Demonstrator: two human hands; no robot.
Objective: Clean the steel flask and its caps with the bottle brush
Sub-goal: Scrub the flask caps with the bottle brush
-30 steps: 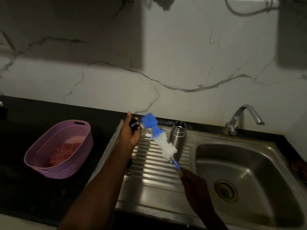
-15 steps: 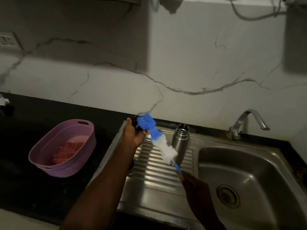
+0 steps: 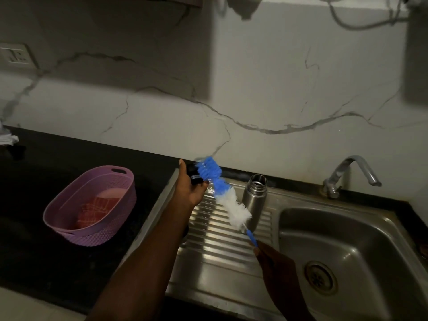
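Observation:
My left hand (image 3: 188, 187) grips a small black cap (image 3: 194, 174) above the ribbed drainboard (image 3: 215, 242). Its opening faces the blue tip of the bottle brush (image 3: 222, 193), which touches it. The brush has blue and white bristles and a thin blue handle, which my right hand (image 3: 275, 262) holds at its lower end. The steel flask (image 3: 254, 198) stands upright and uncapped on the drainboard just right of the brush. A second dark object lies half hidden under my left forearm; what it is I cannot tell.
A steel sink basin (image 3: 347, 246) with a drain lies to the right, a tap (image 3: 347, 172) behind it. A purple basket (image 3: 92, 205) holding a red cloth sits on the black counter (image 3: 34, 193) at left. A marble wall rises behind.
The brush tip has moved left and up against the cap in my left hand. The camera has tilted up slightly. The flask has stayed put.

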